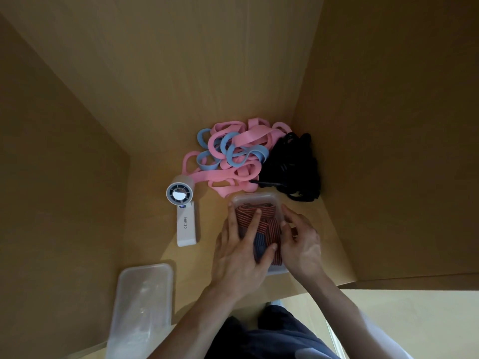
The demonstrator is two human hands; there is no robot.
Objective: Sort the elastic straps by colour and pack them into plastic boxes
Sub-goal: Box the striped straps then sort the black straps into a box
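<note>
Left hand point(241, 255) presses flat on striped straps point(270, 225) in clear box point(255, 196) (right hand point(302, 242) grips its wall).

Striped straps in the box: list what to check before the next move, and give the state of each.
1. Striped straps all inside the box: cannot tell, the hands cover the near end.
2. One colour only in the box: ok, only striped ones show.
3. Left hand presses the straps flat: ok.
4. Right hand at the box's right wall: ok; grip cannot tell.
5. Pink and blue straps sorted: not ok, tangled together.
6. Second clear container available: ok, lies to the left.
</note>
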